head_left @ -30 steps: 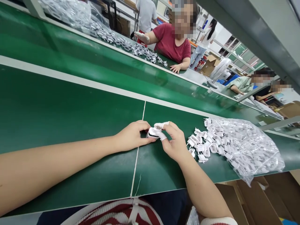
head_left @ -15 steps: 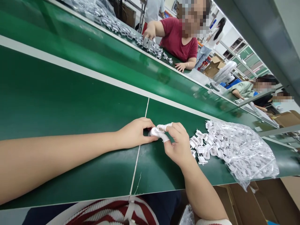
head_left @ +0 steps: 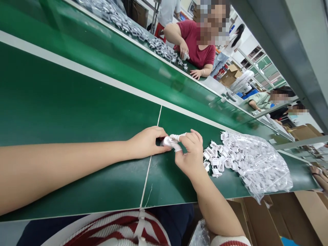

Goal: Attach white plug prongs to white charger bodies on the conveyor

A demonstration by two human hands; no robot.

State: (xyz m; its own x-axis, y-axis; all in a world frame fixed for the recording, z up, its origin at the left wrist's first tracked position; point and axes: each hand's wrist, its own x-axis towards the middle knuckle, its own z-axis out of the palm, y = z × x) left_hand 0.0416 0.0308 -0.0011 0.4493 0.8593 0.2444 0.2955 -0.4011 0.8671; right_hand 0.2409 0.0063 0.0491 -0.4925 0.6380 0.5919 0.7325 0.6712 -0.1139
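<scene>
My left hand (head_left: 145, 141) and my right hand (head_left: 191, 153) meet over the green conveyor belt (head_left: 77, 112), both gripping one small white plastic part (head_left: 167, 141) between the fingertips. White finger cots cover my right thumb and forefinger. Most of the part is hidden by my fingers. Just to the right of my right hand lies a pile of small white plastic parts (head_left: 217, 160), spilling from a clear plastic bag (head_left: 258, 164).
Across the belt a person in a red shirt (head_left: 196, 41) handles parts from a long row of white parts (head_left: 143, 36). More seated people are at the far right. Brown cardboard boxes (head_left: 271, 218) stand below the belt's near edge on the right.
My hands stay together on the white part with small finger shifts. The view tilted slightly. The person in red moved a hand from the row of parts toward their body.
</scene>
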